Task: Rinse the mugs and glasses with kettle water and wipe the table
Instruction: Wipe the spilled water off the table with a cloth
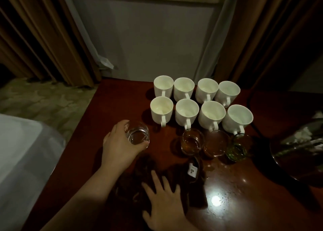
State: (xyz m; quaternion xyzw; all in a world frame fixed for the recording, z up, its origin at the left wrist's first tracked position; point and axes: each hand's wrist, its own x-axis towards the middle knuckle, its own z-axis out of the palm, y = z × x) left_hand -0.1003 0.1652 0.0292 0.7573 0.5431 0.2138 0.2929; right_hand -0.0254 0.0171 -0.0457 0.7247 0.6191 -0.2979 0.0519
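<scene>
We saw the left hand (120, 146) curled round a clear glass (138, 135), at nine o'clock from the other glasses (193, 141). The right hand (162, 202) lay spread flat on a dark cloth (180, 178), at six o'clock from the white mugs (187, 111).

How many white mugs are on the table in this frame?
8, in two rows of four on the table. Back row. Front row. None appears hidden.

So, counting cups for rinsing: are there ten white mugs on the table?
No, eight white mugs stand there in two rows of four.
</scene>
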